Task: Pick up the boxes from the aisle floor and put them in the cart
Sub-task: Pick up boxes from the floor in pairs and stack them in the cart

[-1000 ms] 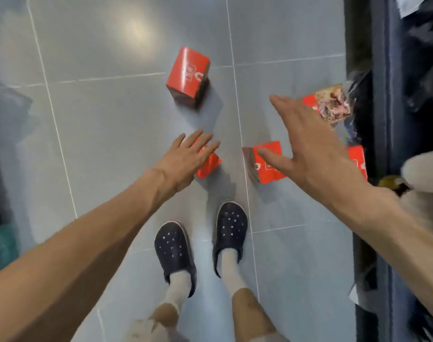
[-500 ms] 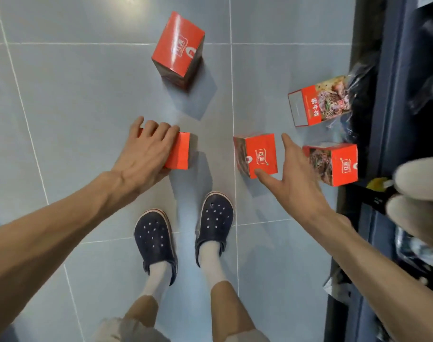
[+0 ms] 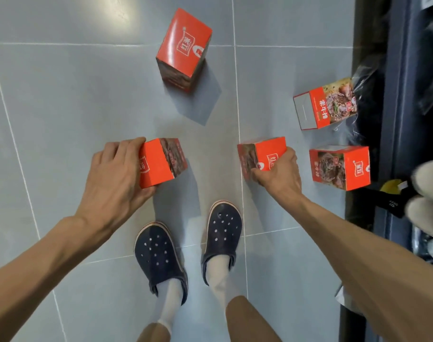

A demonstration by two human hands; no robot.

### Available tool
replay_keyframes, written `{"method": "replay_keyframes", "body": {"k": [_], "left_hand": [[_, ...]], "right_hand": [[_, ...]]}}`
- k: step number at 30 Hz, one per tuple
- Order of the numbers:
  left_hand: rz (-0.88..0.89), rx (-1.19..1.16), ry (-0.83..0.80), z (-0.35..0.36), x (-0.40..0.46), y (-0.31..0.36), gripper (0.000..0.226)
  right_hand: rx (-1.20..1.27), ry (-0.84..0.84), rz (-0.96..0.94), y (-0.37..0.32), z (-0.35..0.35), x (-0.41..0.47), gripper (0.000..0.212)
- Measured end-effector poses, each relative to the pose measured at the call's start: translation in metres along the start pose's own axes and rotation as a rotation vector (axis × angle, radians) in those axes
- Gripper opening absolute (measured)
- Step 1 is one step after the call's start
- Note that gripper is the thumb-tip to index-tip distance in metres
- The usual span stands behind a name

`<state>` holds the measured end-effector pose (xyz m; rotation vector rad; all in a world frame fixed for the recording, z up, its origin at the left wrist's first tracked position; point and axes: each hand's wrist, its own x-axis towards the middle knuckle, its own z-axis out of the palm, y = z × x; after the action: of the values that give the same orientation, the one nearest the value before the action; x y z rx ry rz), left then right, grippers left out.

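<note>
Five red boxes are in view: one in the left hand (image 3: 114,178), one in the right hand (image 3: 279,174), three resting on the tiled floor (image 3: 62,99). Two hands, two dark clogs and two white socks complete the count.

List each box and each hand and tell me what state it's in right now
Left hand: grips the left box.
Right hand: grips the middle box.
Left box: held, tilted.
Middle box: held.
Far box: on the floor, untouched.
Box by the shelf: lying on its side, untouched.
Near right box: on the floor, untouched.
</note>
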<state>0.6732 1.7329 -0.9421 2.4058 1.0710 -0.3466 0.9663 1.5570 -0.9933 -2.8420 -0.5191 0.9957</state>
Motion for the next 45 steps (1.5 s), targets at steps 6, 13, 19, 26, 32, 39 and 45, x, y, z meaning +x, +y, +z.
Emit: {"method": "replay_keyframes", "body": {"k": [6, 13, 19, 26, 32, 39, 45], "left_hand": [[-0.018, -0.011, 0.035, -0.093, -0.03, 0.015, 0.091], [-0.049, -0.053, 0.183, -0.301, -0.098, 0.05, 0.096], [-0.084, -0.045, 0.372, -0.494, -0.214, 0.076, 0.101], [-0.175, 0.056, 0.523, -0.657, -0.362, 0.099, 0.106], [-0.334, 0.053, 0.669, -0.704, -0.467, 0.111, 0.094], [-0.704, 0.045, 0.787, -0.686, -0.582, 0.152, 0.091], [-1.131, -0.015, 0.821, -0.623, -0.696, 0.229, 0.099]], "right_hand": [[0.04, -0.09, -0.21, -0.063, -0.103, -0.066, 0.097], [0.077, -0.015, -0.587, -0.203, -0.304, -0.2, 0.088], [-0.003, 0.056, -0.843, -0.3, -0.469, -0.346, 0.07], [-0.079, 0.107, -1.139, -0.378, -0.596, -0.493, 0.083], [-0.097, 0.053, -1.417, -0.432, -0.634, -0.59, 0.082], [-0.273, -0.086, -1.826, -0.471, -0.608, -0.684, 0.09], [-0.378, -0.343, -2.188, -0.444, -0.557, -0.786, 0.082]]}}
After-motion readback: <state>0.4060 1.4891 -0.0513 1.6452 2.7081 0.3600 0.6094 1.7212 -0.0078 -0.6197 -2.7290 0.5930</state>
